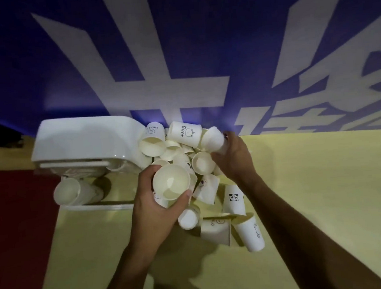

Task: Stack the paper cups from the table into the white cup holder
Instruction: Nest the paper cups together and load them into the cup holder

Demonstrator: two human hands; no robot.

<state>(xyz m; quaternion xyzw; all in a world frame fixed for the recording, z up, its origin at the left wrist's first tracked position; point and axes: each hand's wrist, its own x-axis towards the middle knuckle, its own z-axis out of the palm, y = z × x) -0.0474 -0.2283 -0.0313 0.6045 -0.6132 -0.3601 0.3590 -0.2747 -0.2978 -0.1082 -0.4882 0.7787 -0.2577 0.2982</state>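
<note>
Several white paper cups with small cartoon prints lie in a heap on the yellow table. My left hand grips one cup from below, its mouth facing up at me. My right hand holds another cup on its side at the back of the heap. The white cup holder stands to the left of the heap, with cups sticking out of its lower opening.
A blue wall banner with large white characters rises right behind the table. A dark red floor strip lies left of the table edge. Loose cups lie toward the near right of the heap.
</note>
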